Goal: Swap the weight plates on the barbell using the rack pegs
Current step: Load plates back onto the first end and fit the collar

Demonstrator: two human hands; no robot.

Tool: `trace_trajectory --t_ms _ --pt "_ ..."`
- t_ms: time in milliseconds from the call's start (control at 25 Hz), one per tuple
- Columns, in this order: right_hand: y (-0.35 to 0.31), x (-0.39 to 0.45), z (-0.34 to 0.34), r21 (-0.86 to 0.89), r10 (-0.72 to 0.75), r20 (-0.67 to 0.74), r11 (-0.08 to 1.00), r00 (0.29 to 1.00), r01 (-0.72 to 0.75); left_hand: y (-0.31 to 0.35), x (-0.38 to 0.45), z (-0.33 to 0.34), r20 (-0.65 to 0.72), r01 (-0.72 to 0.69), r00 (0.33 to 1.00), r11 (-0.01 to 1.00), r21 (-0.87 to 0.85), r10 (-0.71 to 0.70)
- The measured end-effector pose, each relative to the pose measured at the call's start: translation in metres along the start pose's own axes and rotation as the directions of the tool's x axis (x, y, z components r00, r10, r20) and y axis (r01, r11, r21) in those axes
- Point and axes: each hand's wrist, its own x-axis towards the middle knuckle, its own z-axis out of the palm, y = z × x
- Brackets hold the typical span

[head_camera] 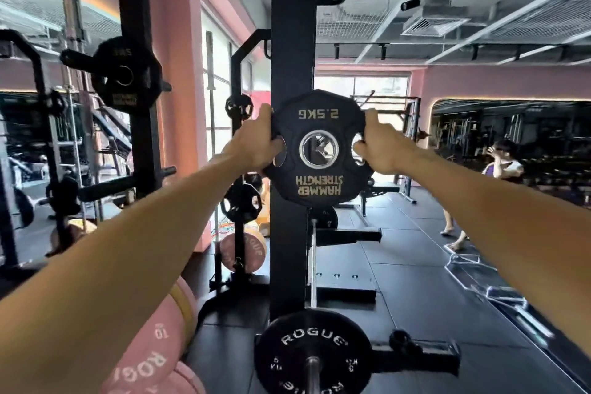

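I hold a black 2.5 kg Hammer Strength plate [319, 181] upside down in front of the black rack upright [292, 41]. My left hand [256, 142] grips its left edge and my right hand [377, 145] grips its right edge, fingers through the grip holes. Through the plate's centre hole I see only a blurred dark shape, so I cannot tell whether it is on a peg. Below, a black Rogue plate [311, 352] sits on a barbell sleeve [312, 371] at the bottom of the view. Pink Rogue bumper plates [153, 358] lie at the lower left.
Another rack post [140, 137] on the left carries a black 5 kg plate [124, 73] and a bare peg [128, 182]. Small plates [241, 203] and a pink bumper [244, 249] hang on a far rack. A person [499, 169] stands at the right by a mirror.
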Motion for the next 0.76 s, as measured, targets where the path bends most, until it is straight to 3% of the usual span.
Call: trace_trajectory --t_ms 200,760 --pt "0.032 -0.047 0.069 -0.003 -0.008 0.016 1.000 1.000 0.008 -0.022 -0.055 0.071 0.013 -0.005 1.000 0.999 -0.036 0.005" --pt "0.103 -0.246 0.367 0.032 -0.014 0.139 0.999 0.990 0.010 -0.132 -0.310 0.307 0.059 0.032 0.998 0.999 0.043 -0.034"
